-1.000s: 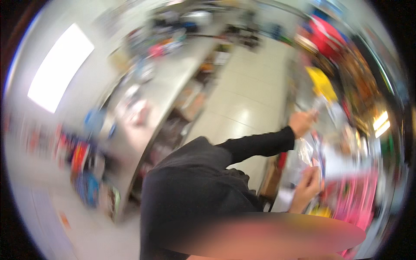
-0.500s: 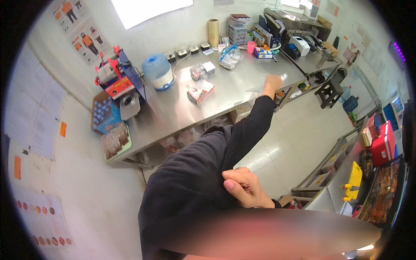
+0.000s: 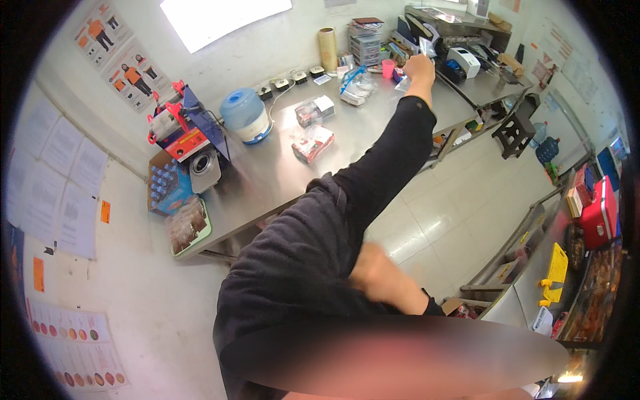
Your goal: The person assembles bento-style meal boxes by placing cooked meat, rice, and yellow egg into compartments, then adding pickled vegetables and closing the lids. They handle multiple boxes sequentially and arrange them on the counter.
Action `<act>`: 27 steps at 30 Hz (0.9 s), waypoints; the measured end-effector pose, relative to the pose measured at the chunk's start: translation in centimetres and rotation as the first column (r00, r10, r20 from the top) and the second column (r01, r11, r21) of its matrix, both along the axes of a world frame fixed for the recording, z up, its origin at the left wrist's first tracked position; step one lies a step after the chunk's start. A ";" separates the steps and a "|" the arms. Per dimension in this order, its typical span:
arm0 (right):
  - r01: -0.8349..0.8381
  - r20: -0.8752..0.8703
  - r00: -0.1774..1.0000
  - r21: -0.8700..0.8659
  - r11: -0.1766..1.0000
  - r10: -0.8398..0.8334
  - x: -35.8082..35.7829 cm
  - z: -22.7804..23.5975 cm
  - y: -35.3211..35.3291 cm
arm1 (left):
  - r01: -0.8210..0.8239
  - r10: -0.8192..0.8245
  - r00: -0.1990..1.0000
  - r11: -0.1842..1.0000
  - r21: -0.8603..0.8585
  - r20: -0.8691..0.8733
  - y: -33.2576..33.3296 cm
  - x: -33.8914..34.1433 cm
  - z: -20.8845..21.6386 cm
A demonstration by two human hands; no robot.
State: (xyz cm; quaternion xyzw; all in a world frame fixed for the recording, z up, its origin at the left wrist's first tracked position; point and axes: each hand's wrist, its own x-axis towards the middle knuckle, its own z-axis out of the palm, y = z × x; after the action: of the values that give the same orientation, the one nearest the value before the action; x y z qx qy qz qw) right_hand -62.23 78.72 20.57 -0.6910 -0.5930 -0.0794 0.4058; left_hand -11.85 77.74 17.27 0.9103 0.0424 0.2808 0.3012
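Stretched far out over the steel table, my left hand (image 3: pixel 419 69) is closed on a piece of clear plastic, seemingly a small bag (image 3: pixel 427 47). The plastic sticks out above the fist, and another bit shows below it. My right hand (image 3: pixel 381 277) is close to my body, beside the black sleeve of my left arm (image 3: pixel 393 143). Motion blurs its fingers, and nothing shows in it. Nearest to the left hand are a pink cup (image 3: pixel 388 68) and a clear bag with a blue edge (image 3: pixel 359 87).
The steel table (image 3: pixel 260 177) bears a red-and-white pack (image 3: pixel 312 145), a water jug dispenser (image 3: pixel 245 117), a red-and-blue machine (image 3: pixel 187 133) and a drawer unit (image 3: pixel 365 50). A dark stool (image 3: pixel 513 133) stands on the floor. To the right are a yellow board (image 3: pixel 555 270) and red case (image 3: pixel 599 212).
My left hand has risen and reached farther away along the table, the clear plastic moving with it. My right hand has shifted slightly and is now blurred.
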 end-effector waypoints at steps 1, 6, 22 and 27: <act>-0.124 -0.112 0.986 -0.012 0.992 0.122 -1.1 0.4 0.2 | 0.013 -0.012 1.000 0.997 -0.072 0.014 -0.5 0.2 0.7; -0.205 -0.464 0.872 -0.051 0.977 0.159 -0.7 -0.5 -2.2 | 0.433 -0.345 0.872 0.876 -0.215 0.347 -4.2 -5.3 5.0; 0.791 -0.594 0.421 -0.128 0.598 -0.686 -4.6 -6.3 -14.5 | 0.990 -0.951 0.034 0.074 0.120 0.306 4.6 -42.2 -1.6; 0.743 -0.563 0.517 -0.080 0.665 -0.645 -5.8 -7.6 -12.5 | 0.990 -0.947 0.139 0.143 -0.007 0.288 5.3 -43.9 -4.9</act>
State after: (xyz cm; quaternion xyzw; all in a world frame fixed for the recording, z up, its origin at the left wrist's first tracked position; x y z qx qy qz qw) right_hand -68.04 66.25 12.95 -0.8242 -0.1146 -0.0850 0.5480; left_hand -55.72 83.09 12.36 0.6486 -0.5624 0.1090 0.5011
